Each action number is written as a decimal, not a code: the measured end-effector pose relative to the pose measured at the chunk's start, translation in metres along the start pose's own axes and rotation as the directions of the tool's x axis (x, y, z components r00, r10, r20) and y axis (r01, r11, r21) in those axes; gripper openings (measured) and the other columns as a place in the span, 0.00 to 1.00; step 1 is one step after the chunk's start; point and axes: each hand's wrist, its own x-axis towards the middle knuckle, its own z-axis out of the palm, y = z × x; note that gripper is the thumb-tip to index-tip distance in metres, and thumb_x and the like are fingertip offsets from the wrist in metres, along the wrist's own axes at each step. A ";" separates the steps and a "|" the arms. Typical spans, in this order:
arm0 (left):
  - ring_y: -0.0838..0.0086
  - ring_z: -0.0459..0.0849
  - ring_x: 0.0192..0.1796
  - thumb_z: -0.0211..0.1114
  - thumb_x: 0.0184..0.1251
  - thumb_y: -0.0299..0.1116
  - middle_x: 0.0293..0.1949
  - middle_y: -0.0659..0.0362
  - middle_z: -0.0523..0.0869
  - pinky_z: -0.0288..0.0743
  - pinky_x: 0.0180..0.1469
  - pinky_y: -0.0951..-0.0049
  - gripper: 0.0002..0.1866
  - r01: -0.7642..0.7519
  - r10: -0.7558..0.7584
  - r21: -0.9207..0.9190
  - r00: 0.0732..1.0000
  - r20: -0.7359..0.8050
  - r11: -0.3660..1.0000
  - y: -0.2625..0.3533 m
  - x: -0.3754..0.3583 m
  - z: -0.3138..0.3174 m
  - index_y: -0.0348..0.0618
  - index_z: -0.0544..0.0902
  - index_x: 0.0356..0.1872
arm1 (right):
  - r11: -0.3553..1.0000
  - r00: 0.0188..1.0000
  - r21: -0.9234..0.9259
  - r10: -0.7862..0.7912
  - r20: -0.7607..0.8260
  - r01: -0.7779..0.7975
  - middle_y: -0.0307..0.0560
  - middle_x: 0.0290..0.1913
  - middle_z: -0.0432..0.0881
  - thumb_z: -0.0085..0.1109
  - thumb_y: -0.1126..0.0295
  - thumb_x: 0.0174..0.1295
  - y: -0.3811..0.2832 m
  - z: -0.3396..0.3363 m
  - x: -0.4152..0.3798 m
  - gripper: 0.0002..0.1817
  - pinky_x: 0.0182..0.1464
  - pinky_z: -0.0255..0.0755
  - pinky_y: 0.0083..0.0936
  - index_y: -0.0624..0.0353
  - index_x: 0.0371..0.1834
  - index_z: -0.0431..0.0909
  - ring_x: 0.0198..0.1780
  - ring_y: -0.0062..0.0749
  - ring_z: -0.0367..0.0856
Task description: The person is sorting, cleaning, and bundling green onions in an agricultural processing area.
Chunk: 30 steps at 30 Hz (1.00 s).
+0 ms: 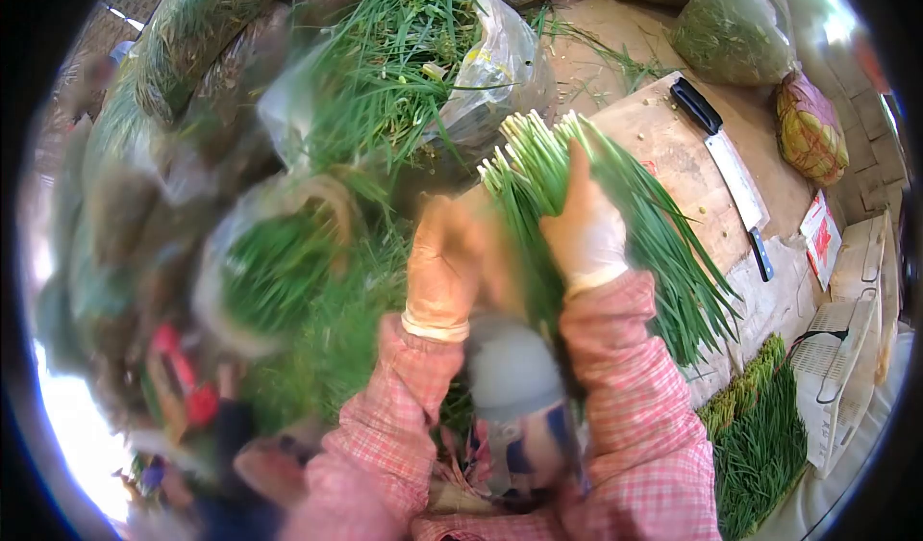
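Note:
A thick bunch of garlic chives [663, 224], with pale cut ends at the top and long green leaves trailing right, lies under my right hand [588, 228]. That hand is around the bunch, its index finger stretched along the stems and its thumb out to the left. My left hand [444, 257] is just left of the bunch, beside the leaves; its fingers are smeared by motion. Both wrists come out of pink checked sleeves. Behind the hands, an open plastic bag [500, 50] holds a heap of loose garlic chives [404, 60].
At the right, a wooden board [663, 137] bears a large black-handled knife [716, 147] and a smaller blue-handled knife [760, 252]. A white plastic crate [832, 377] stands lower right, beside stacked chives [760, 464]. Filled bags [735, 26] line the back and left. A person's red footwear [187, 377] shows lower left.

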 end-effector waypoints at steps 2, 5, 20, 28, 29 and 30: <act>0.80 0.62 0.25 0.56 0.65 0.33 0.24 0.67 0.65 0.58 0.31 0.79 0.05 0.007 -0.006 0.034 1.000 -0.017 0.999 -0.002 -0.001 0.003 0.45 0.72 0.32 | 0.999 0.999 -0.039 -0.015 -0.030 0.014 0.58 0.35 0.78 0.66 0.68 0.40 -0.005 0.010 -0.004 0.47 0.39 0.73 0.42 0.51 0.67 0.50 0.35 0.53 0.78; 0.80 0.63 0.25 0.56 0.65 0.33 0.24 0.66 0.66 0.58 0.30 0.79 0.05 0.011 -0.011 0.004 0.999 0.041 1.000 -0.006 0.003 -0.002 0.44 0.73 0.35 | 0.994 0.995 -0.107 -0.037 -0.098 0.026 0.54 0.33 0.77 0.67 0.66 0.41 -0.006 0.032 -0.007 0.47 0.33 0.74 0.39 0.51 0.67 0.50 0.30 0.49 0.79; 0.80 0.61 0.23 0.45 0.69 0.24 0.22 0.65 0.61 0.60 0.27 0.80 0.02 -0.206 0.275 -0.185 0.791 0.547 0.961 0.125 -0.013 0.055 0.39 0.65 0.34 | 0.950 0.988 -0.312 -0.049 -0.149 0.000 0.48 0.31 0.74 0.70 0.62 0.38 0.002 0.063 -0.003 0.45 0.28 0.75 0.32 0.56 0.62 0.57 0.29 0.38 0.79; 0.80 0.60 0.22 0.42 0.70 0.25 0.21 0.66 0.60 0.58 0.27 0.79 0.03 -0.200 0.263 -0.178 0.831 0.490 0.964 0.133 -0.031 0.045 0.41 0.65 0.36 | 0.933 0.987 -0.355 -0.109 -0.120 0.060 0.49 0.41 0.72 0.69 0.55 0.39 -0.015 0.041 -0.017 0.47 0.39 0.69 0.39 0.55 0.64 0.56 0.43 0.42 0.73; 0.80 0.59 0.22 0.42 0.69 0.25 0.21 0.66 0.60 0.57 0.27 0.79 0.02 -0.186 0.258 -0.193 0.839 0.480 0.963 0.130 -0.030 0.047 0.41 0.65 0.36 | 0.913 0.977 -0.398 -0.156 -0.149 0.085 0.50 0.42 0.72 0.69 0.54 0.39 -0.015 0.036 -0.022 0.48 0.41 0.68 0.41 0.55 0.64 0.56 0.45 0.43 0.72; 0.80 0.59 0.22 0.42 0.69 0.25 0.21 0.66 0.60 0.57 0.27 0.79 0.02 -0.191 0.261 -0.186 0.824 0.503 0.964 0.128 -0.028 0.049 0.41 0.64 0.36 | 0.926 0.938 -0.341 -0.252 -0.239 0.162 0.51 0.48 0.71 0.70 0.54 0.37 -0.016 0.029 -0.026 0.47 0.47 0.63 0.44 0.55 0.64 0.58 0.48 0.46 0.69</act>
